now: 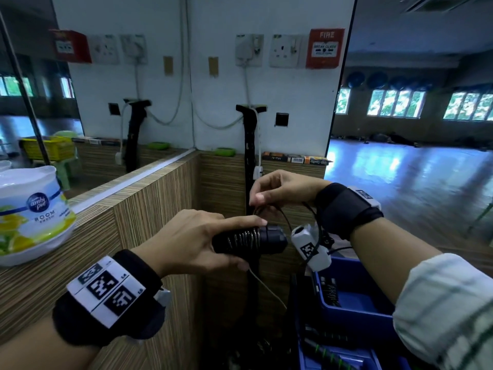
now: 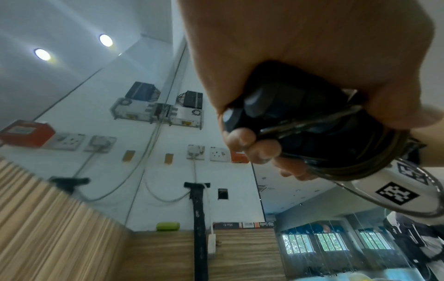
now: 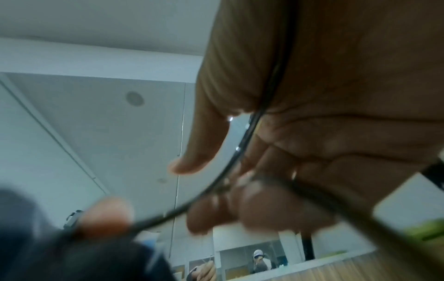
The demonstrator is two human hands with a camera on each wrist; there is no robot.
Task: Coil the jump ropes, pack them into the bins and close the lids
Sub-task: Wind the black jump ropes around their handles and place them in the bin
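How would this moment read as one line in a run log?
stage: coiling | left hand: grips black jump-rope handles, cord wound round | right hand: pinches thin black cord | blue plastic bin: open

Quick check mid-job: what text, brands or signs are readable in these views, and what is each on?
"FIRE": red alarm box on the wall.
"BREAK GLASS": same box, its white panel; the smaller line beneath is blurred.
"ambi pur": white air freshener tub on the counter.
"ROOM FRESH": same tub; the side text is unreadable.
Boxes on the ledge: print too small.
Wrist tags: coded squares only.
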